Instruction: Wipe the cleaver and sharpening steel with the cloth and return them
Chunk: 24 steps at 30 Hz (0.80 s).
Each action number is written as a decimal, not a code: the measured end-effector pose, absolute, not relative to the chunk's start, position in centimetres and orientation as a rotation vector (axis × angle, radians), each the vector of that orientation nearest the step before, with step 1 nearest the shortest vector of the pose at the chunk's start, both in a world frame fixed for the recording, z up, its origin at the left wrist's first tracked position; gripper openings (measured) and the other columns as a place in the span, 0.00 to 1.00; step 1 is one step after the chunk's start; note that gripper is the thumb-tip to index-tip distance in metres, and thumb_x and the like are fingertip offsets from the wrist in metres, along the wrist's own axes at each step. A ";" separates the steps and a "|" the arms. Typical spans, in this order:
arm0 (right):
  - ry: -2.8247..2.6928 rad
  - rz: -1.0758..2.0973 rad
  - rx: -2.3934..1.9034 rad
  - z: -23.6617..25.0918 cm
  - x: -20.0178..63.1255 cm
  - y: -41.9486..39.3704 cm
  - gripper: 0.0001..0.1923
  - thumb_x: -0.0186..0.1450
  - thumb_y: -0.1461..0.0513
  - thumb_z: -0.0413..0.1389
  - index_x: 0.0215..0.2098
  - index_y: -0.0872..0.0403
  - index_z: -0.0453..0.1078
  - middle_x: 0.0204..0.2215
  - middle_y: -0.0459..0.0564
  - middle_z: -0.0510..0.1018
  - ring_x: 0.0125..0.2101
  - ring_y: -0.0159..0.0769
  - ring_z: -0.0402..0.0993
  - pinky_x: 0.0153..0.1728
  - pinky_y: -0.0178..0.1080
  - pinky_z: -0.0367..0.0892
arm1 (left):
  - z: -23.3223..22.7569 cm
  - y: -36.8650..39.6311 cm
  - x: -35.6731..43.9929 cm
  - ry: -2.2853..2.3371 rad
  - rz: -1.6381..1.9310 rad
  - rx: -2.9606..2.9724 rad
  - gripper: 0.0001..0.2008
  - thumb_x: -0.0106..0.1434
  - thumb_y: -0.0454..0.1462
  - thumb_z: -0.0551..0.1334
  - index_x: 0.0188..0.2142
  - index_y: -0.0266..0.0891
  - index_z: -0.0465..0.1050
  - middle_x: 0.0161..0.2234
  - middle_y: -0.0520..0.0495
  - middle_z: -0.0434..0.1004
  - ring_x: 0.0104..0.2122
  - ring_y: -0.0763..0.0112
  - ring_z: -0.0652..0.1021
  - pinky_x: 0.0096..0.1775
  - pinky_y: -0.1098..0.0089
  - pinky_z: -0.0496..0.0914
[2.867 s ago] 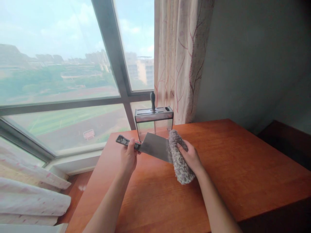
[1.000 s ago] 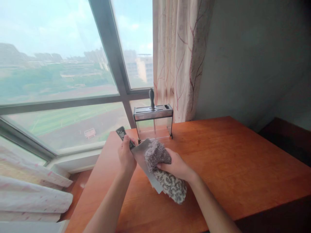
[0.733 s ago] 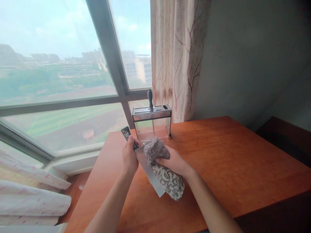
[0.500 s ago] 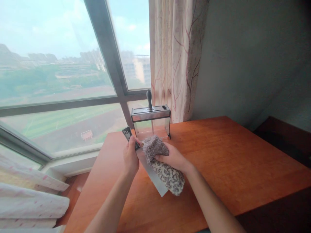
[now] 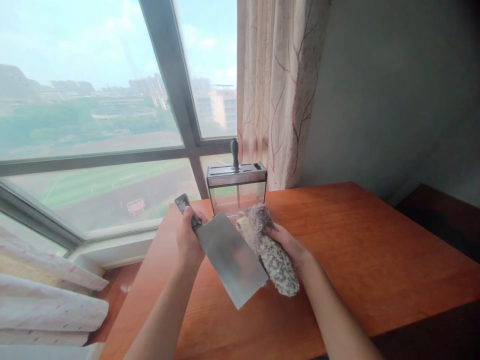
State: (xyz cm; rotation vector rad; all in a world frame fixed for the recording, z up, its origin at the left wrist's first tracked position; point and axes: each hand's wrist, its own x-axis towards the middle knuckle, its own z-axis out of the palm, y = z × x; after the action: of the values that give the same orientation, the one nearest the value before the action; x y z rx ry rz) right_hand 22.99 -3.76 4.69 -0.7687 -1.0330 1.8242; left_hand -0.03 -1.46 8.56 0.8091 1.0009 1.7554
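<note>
My left hand [image 5: 187,242] grips the dark handle of a broad steel cleaver [image 5: 230,258], whose flat blade faces up and points down to the right above the wooden table [image 5: 375,260]. A fluffy grey-and-cream cloth [image 5: 270,252] is in my right hand [image 5: 287,243], lying along the blade's right edge. Both hands hover over the near-left part of the table.
A metal-and-clear knife holder [image 5: 237,188] with one dark handle [image 5: 234,152] sticking up stands at the table's far edge by the window [image 5: 93,120]. A patterned curtain [image 5: 279,90] hangs behind it. Pale striped bedding [image 5: 45,305] lies at lower left. A dark cabinet [image 5: 442,210] sits right.
The cleaver's flat side has turned up into full view. The cloth has slid off the blade face to its right edge. Both hands have shifted slightly left.
</note>
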 end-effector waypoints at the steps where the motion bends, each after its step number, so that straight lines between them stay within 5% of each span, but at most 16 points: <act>1: -1.010 1.856 -0.730 4.6 22.8 -3.9 0.24 0.60 0.50 0.61 0.50 0.54 0.69 0.37 0.50 0.78 0.34 0.34 0.75 0.37 0.36 0.67 | 8.5 -1.6 0.2 0.994 1.735 0.826 0.20 0.59 0.52 0.59 0.22 0.39 0.63 0.17 0.55 0.61 0.17 0.76 0.64 0.23 0.73 0.62; 9: -1.341 1.933 -0.644 5.0 20.4 -5.6 0.33 0.53 0.52 0.67 0.53 0.54 0.67 0.44 0.51 0.76 0.40 0.37 0.73 0.41 0.37 0.67 | 7.3 -2.6 1.5 1.165 1.643 1.040 0.20 0.61 0.51 0.58 0.24 0.37 0.68 0.19 0.52 0.65 0.20 0.75 0.66 0.23 0.74 0.59; 24: -1.507 1.789 -0.876 6.2 21.0 -5.3 0.22 0.53 0.55 0.66 0.43 0.57 0.74 0.38 0.49 0.79 0.38 0.40 0.75 0.42 0.41 0.67 | 7.1 -2.3 1.5 1.133 1.637 1.000 0.20 0.61 0.50 0.58 0.23 0.38 0.66 0.19 0.54 0.65 0.21 0.75 0.66 0.26 0.74 0.60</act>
State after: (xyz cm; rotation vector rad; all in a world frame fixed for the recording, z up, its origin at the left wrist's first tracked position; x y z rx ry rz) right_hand 21.00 -5.34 6.23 -0.8760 -1.5067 1.7889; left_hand 1.47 -2.32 7.14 0.9997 1.1328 1.6374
